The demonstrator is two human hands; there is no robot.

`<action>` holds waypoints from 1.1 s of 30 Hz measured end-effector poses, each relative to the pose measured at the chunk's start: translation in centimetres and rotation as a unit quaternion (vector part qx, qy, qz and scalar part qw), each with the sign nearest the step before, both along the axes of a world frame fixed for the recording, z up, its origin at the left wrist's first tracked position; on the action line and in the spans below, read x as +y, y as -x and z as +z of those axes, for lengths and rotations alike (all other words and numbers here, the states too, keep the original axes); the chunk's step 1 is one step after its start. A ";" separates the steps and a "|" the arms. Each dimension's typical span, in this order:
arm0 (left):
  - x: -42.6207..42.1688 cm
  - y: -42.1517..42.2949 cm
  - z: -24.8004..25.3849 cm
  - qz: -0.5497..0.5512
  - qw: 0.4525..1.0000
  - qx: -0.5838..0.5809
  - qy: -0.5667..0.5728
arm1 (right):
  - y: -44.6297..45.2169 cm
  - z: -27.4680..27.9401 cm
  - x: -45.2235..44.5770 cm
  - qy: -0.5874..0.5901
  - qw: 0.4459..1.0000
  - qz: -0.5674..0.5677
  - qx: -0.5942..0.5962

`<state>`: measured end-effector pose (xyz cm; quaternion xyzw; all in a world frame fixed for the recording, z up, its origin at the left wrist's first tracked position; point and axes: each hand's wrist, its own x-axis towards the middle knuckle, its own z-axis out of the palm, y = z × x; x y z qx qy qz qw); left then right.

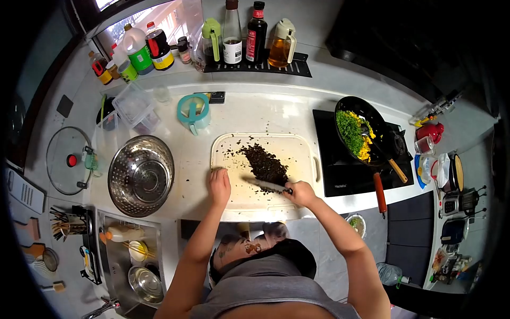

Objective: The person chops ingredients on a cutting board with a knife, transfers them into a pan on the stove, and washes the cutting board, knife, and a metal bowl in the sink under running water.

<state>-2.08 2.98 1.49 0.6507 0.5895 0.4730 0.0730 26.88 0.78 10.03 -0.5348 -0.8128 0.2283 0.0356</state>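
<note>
A white cutting board (303, 154) lies on the counter with a heap of finely chopped dark food (264, 162) on it, bits scattered around the heap. My right hand (300, 194) is closed round the black handle of a knife (272, 185), whose blade points left along the heap's lower edge. On the board's left edge rests my left hand (219, 183), its fingers pressed together; whether anything is under them is hidden.
Left of the board are a steel colander (120, 183) and a teal-lidded pitcher (186, 115). A wok (345, 106) with green and yellow food stands on the cooktop (340, 178) at right. Bottles (256, 34) line the back shelf. The sink (119, 276) is lower left.
</note>
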 end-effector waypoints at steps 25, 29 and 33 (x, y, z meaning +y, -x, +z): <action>5.1 -7.5 3.9 -0.240 0.935 0.238 0.106 | 0.6 -3.7 7.4 -0.127 0.987 0.076 -0.056; 5.9 -7.0 2.7 -0.261 0.933 0.215 0.126 | 1.4 -2.7 8.0 -0.078 0.990 0.072 -0.090; 6.7 -4.0 1.0 -0.268 0.955 0.036 0.125 | 5.7 2.1 9.6 -0.008 0.979 0.089 -0.185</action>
